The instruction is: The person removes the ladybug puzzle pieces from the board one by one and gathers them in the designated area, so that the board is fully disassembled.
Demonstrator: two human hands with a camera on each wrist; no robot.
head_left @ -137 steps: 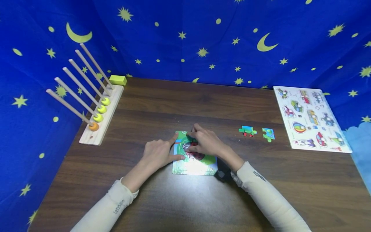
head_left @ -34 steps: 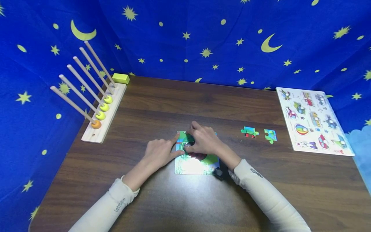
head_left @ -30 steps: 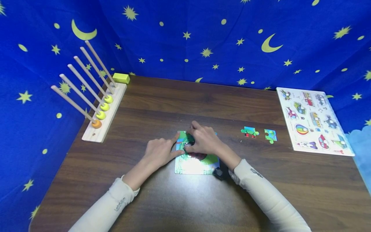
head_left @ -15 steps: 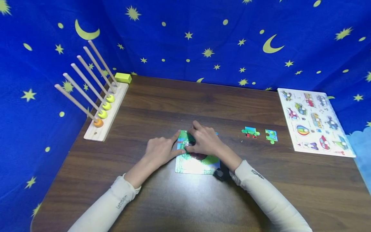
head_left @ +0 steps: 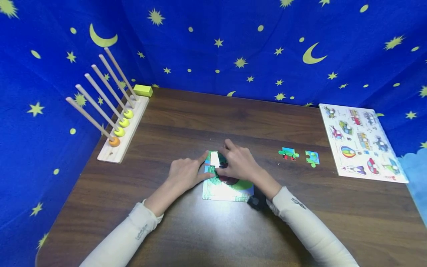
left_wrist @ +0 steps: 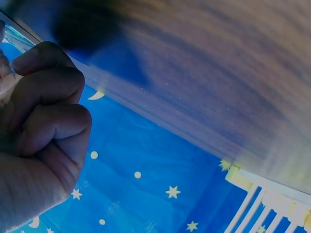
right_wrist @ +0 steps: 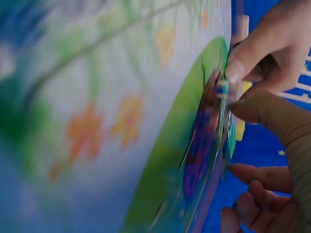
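Observation:
A square jigsaw puzzle (head_left: 213, 191) with a ladybird picture on green lies flat on the table in front of me. My right hand (head_left: 240, 163) reaches over its upper part and pinches a green puzzle piece (head_left: 221, 159) between thumb and fingers. In the right wrist view that puzzle piece (right_wrist: 228, 133) is tilted up from the picture. A bright white patch shows beside it on the puzzle. My left hand (head_left: 183, 176) rests at the left edge, index finger and thumb stretched onto the puzzle. Its other fingers (left_wrist: 53, 97) are curled in the left wrist view.
Two joined-looking loose puzzle pieces (head_left: 288, 153) and another loose piece (head_left: 312, 158) lie to the right. Beyond them is a white picture board (head_left: 360, 148). At the left stands a wooden peg stand (head_left: 113, 154) with beads, and a yellow block (head_left: 143, 90) behind it.
The head view has shifted a little. A white patch has appeared at the top left of the puzzle as the pinched piece tilts. Both hands stay nearly in place.

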